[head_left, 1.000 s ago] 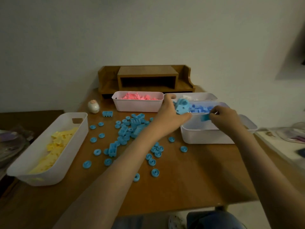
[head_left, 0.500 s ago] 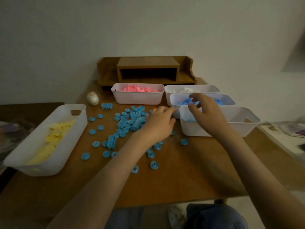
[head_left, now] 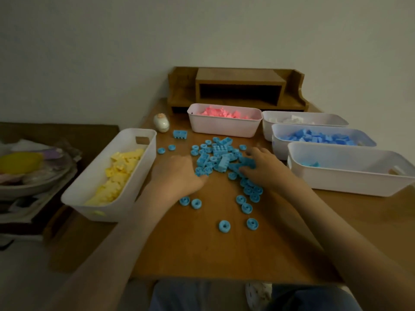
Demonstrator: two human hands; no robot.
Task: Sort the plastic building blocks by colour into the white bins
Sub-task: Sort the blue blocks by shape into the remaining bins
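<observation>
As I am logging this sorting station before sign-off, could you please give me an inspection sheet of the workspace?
Surface: brown wooden table, loose pieces scattered mid-table.
Job's things: pile of light blue plastic blocks and rings, unsorted; white plastic bin of yellow blocks on the left; white bin of pink blocks behind; white bin of white blocks, white bin of darker blue blocks and nearest white bin, with few light blue pieces, on the right.
Clutter: small white egg-shaped object, left of the pink bin.
Grippers: left hand at the pile's left edge; right hand on the pile, fingers bent; grip cannot be told.
Cables: nothing seen.
Surroundings: wooden desk shelf at the back; stacked dishes on the left.
</observation>
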